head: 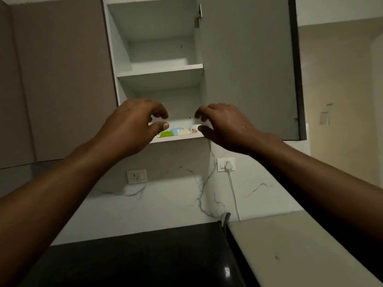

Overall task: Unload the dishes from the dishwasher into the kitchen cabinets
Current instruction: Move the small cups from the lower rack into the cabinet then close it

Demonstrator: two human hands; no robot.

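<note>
An open wall cabinet [160,70] fills the upper middle of the head view. On its bottom shelf [178,138] lie a green dish [166,134], a blue dish [177,130], a cream dish [183,132] and a white cup with a flower print [194,129]. My left hand [136,123] hovers in front of the shelf's left part, fingers loosely curled, holding nothing. Level with the cup, my right hand [223,125] has loosely curled fingers that hold nothing; whether its thumb touches the cup is unclear.
The cabinet door [248,69] stands swung open to the right. Closed brown cabinet doors [58,79] are at the left. Below are a marble backsplash with two sockets [136,176] [226,164], a plugged-in white cable, a dark countertop [145,259] and a pale appliance top [290,249].
</note>
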